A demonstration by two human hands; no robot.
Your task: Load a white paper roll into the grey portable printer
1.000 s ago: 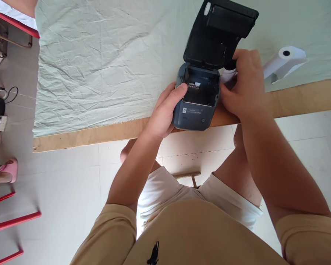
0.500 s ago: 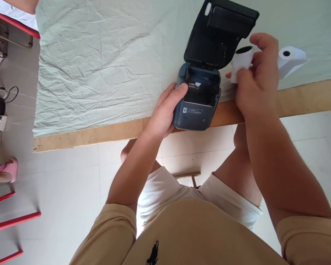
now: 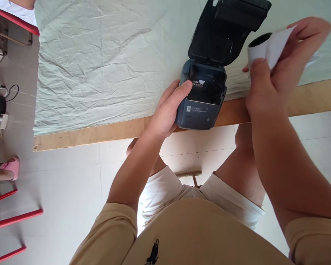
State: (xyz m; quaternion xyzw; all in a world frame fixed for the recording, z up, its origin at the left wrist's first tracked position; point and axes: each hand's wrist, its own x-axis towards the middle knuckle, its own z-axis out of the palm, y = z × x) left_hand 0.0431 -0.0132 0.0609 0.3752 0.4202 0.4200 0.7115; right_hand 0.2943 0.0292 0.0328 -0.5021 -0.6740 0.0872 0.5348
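A dark label printer [image 3: 200, 114] is gripped in my left hand [image 3: 168, 106], its thumb over the rim of the paper bay. The printer's lid [image 3: 216, 36] hangs wide open on the far side, and the bay holds no roll; a small printed sticker shows inside. My right hand [image 3: 276, 81] pinches a white paper roll [image 3: 256, 51] with a dark core between thumb and fingers, to the right of the printer. A loose flap of paper stands off the roll, and the other fingers are spread away behind it.
Behind my right hand, a second white roll [image 3: 313, 59] is mostly hidden. A pale green cloth [image 3: 99, 66] covers the table, with a bare wooden edge [image 3: 93, 136] towards me. Red chair legs [image 3: 16, 219], cables and another person's pink-shod foot [image 3: 11, 167] are at the left.
My right hand has moved right with the roll and its outer fingers have spread; a flap of paper now stands out. The printer has shifted slightly right in my left hand.
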